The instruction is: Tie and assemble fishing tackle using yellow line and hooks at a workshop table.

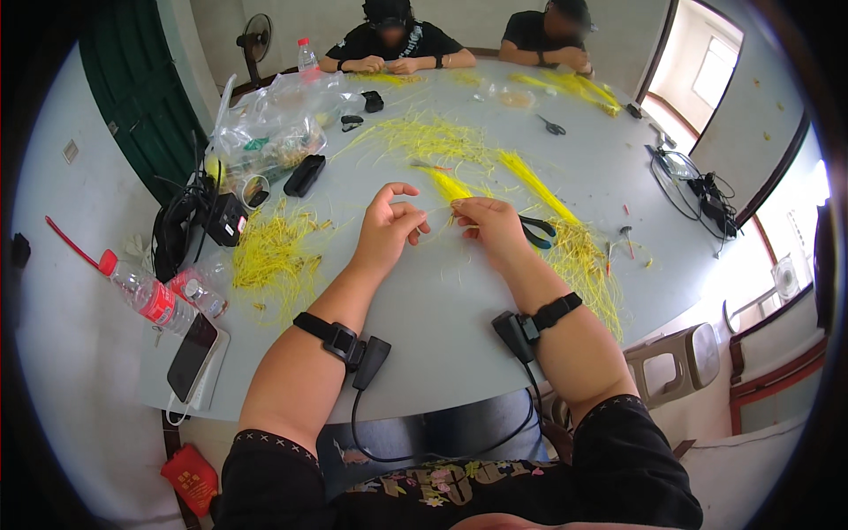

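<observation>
Over the middle of the table, my right hand [490, 227] pinches a thin yellow strand between thumb and index finger. My left hand [389, 228] is a short way to its left, thumb and curled fingers drawn together and index finger raised. A faint length of the strand appears to run between the two hands. Just beyond them lies a bundle of yellow strands [449, 185]. Black-handled pliers [537, 231] rest beside my right hand, partly behind it. A tangled yellow heap [276, 252] spreads left of my left forearm, and another heap [579, 261] lies right of my right forearm.
On the left are a phone [192, 358], plastic bottles [146, 291], a black case [305, 176] and a clear plastic bag [278, 115]. Scissors [552, 127] lie farther back, cables [707, 199] at the right edge. Two people sit across the table, near more yellow strands [579, 88].
</observation>
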`<state>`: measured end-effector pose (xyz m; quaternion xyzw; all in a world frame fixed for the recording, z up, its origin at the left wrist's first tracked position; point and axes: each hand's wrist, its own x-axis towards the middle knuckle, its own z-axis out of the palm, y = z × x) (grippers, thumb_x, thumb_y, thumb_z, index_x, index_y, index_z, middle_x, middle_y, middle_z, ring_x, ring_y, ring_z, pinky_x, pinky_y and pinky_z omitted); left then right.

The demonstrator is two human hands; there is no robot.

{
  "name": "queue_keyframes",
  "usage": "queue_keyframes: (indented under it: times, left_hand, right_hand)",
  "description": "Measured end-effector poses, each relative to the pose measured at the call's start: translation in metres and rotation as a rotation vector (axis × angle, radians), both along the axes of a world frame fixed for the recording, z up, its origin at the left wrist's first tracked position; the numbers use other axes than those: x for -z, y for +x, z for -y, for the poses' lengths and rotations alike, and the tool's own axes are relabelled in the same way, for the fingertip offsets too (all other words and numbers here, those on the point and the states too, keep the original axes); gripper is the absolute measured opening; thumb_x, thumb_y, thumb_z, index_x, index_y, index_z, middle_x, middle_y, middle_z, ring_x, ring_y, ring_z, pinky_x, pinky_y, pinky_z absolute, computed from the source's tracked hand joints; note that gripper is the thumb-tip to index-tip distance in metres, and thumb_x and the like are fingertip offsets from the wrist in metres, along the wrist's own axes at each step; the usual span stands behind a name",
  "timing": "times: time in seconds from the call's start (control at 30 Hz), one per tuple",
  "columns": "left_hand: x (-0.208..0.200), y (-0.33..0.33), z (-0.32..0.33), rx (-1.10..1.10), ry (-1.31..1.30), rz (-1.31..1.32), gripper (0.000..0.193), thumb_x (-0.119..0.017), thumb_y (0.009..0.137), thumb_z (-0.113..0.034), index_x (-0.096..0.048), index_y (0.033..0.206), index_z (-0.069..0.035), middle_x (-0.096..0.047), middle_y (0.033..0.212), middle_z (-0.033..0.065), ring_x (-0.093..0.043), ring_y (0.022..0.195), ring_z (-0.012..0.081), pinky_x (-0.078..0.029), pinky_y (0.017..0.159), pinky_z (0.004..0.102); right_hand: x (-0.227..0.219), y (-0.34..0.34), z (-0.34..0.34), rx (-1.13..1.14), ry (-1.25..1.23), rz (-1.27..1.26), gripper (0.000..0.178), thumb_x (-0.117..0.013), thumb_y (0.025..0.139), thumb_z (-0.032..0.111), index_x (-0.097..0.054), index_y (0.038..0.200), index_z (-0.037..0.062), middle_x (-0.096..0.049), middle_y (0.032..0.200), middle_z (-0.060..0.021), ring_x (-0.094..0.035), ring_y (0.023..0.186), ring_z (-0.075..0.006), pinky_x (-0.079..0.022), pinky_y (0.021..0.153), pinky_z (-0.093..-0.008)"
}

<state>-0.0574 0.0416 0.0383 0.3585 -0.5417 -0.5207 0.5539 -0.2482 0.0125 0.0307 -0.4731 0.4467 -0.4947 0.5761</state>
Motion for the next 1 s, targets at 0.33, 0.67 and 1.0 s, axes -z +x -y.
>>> queue_keyframes:
  times: [0.33,0.67,1.0]
  left_hand:
    - [-0.0013,-0.0007,-0.0017,-0.109,-0.094,0.044,0.023,-0.06,0.083,-0.004,-0.049,0.103,-0.004,-0.064,0.07,0.0053,-0.055,0.059,0.0071,-0.042,0.054,0.0215]
    - [-0.0013,-0.0032,-0.0047,-0.099,-0.122,0.126,0.02,-0.06,0.084,-0.005,-0.049,0.101,-0.004,-0.064,0.07,0.0035,-0.057,0.061,0.005,-0.042,0.054,0.0206]
    - [0.002,-0.0037,-0.0027,-0.109,-0.137,0.159,0.019,-0.06,0.083,-0.005,-0.051,0.1,-0.004,-0.064,0.07,0.0041,-0.053,0.057,0.0037,-0.041,0.053,0.0196]
  right_hand:
    - [-0.0045,0.0007,-0.0012,0.014,0.075,0.084,0.014,-0.069,0.081,0.017,-0.067,0.081,0.0022,-0.063,0.079,-0.0024,-0.054,0.07,-0.0103,-0.043,0.061,-0.0252]
    - [-0.0041,-0.0018,-0.0017,0.009,0.132,0.137,0.014,-0.068,0.082,0.016,-0.067,0.086,0.0023,-0.064,0.082,-0.0032,-0.056,0.071,-0.0104,-0.044,0.062,-0.0252]
    - [-0.007,-0.0003,-0.0039,0.01,0.132,0.132,0.015,-0.068,0.082,0.017,-0.067,0.087,0.003,-0.065,0.083,-0.0026,-0.056,0.071,-0.0102,-0.044,0.062,-0.0249]
